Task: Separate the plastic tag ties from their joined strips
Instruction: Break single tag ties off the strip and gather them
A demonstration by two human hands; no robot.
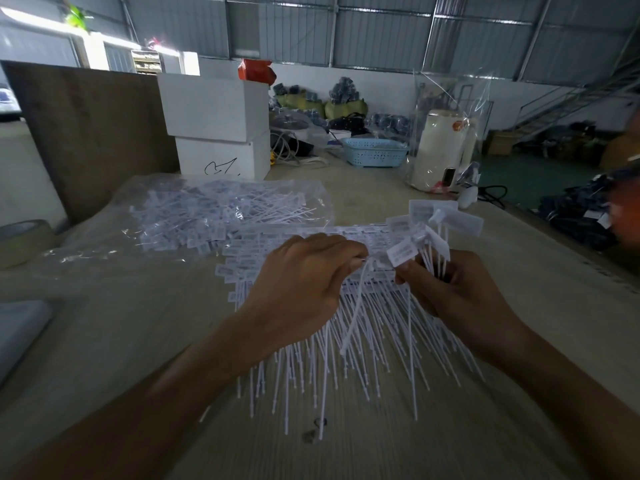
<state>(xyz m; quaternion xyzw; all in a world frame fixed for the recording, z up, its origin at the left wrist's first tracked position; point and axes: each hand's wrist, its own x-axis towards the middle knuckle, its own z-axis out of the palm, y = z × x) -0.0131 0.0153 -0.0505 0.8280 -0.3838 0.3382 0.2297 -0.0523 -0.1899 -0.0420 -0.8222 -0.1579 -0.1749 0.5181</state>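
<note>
Fingers (353, 252) of the left hand (301, 282) are curled tight and pinch the head end of a single tag tie (355, 306), whose thin tail runs down and toward the person from the pinch, hanging free over the heap. Just to the right, almost touching, the right hand (460, 299) has its fingers closed round a bunch of separated ties (433, 233), flat label heads fanned up and away from the knuckles, tails passing down through the fist. The long axis of the pinched tie lies roughly along the line from the far side of the counter to the person, so I judge the next pull calls for moving the left hand sideways, away from the right, to break the tie from its neighbour. Directly beneath both hands lies the pile of joined strips (311, 344), heads in rows on the far side, tails pointing nearer. Beyond the fingers and to their left sits a clear plastic bag of tag ties (221, 209) on the pale wooden counter (121, 341). Farther off stand stacked white boxes (214, 129), a blue basket (375, 152) and a bagged white appliance (443, 150), inside a metal-walled warehouse.
</note>
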